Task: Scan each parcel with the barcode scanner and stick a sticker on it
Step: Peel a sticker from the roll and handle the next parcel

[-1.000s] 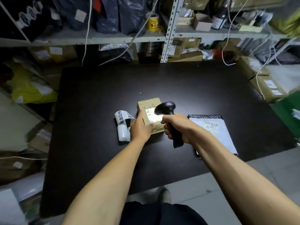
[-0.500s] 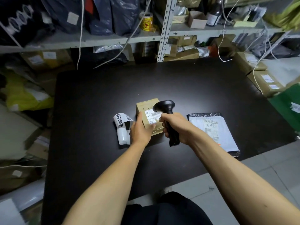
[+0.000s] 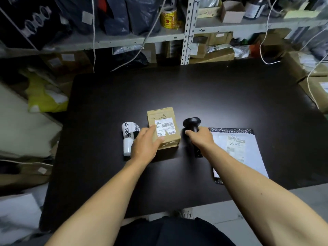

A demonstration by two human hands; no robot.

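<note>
A small cardboard parcel (image 3: 162,119) with a white shipping label lies on the black table (image 3: 204,89). My left hand (image 3: 145,145) rests on its near left corner with fingers fairly straight. To its right my right hand (image 3: 200,138) grips the handle of the black barcode scanner (image 3: 192,122), which sits low at the table beside the parcel. A roll of black-and-white stickers (image 3: 130,134) lies just left of my left hand. A white mailer parcel (image 3: 236,148) with a label lies to the right, partly under my right forearm.
Metal shelves (image 3: 188,31) crammed with boxes, dark bags and a yellow tape roll (image 3: 168,16) stand behind the table. Cardboard boxes (image 3: 317,86) sit at the right, yellow and white bags at the left. White cables hang over the shelves.
The scanner has come away from the parcel's label, moving right and down to the table. Its light on the label is gone. My left hand has loosened on the parcel.
</note>
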